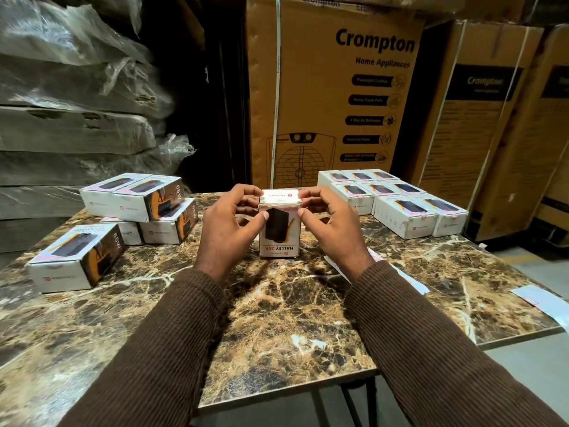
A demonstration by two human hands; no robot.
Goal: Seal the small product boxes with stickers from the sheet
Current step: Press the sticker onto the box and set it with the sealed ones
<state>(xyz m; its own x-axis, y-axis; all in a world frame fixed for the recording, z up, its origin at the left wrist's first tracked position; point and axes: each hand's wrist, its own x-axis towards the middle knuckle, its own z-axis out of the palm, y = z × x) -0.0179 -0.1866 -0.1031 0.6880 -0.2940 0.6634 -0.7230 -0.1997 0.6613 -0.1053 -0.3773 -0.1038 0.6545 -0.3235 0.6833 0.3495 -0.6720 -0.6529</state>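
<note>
A small white product box (279,232) stands upright on its end in the middle of the marble table (277,303). My left hand (229,223) grips its top left corner, thumb on the front face. My right hand (331,223) grips the top right corner the same way, thumb on the front. A white sticker sheet (409,280) lies on the table behind my right wrist, partly hidden by the sleeve. Another white strip (542,300) lies at the table's right edge.
Several loose product boxes (135,211) lie stacked at the left of the table. Several more (397,198) lie in neat rows at the back right. Large cardboard cartons (332,87) and plastic-wrapped stacks (77,103) stand behind the table.
</note>
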